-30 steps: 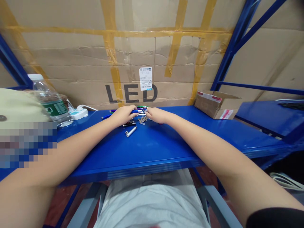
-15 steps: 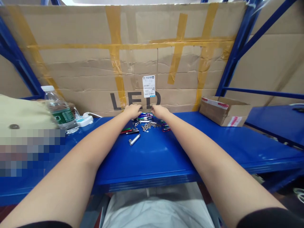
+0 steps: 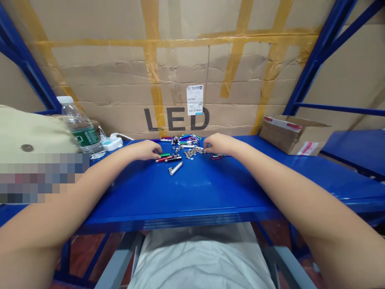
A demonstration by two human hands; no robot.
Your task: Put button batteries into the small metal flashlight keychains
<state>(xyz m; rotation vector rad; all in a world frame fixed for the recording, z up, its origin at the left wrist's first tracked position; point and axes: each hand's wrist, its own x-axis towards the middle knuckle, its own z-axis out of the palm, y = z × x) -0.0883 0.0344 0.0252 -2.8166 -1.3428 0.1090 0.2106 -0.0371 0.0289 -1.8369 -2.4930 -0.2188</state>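
Just beside a heap of small silver discs [image 3: 192,153] on a blue steel shelf [image 3: 192,188], the right hand [image 3: 219,143] is curling at the heap's edge, the left hand [image 3: 144,150] is curling near a green metal pen torch [image 3: 164,155], and neither hand's grip can be told.

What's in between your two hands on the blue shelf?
In the head view, small silver button batteries and a heap of slim colored penlights lie between the left hand and the right hand.
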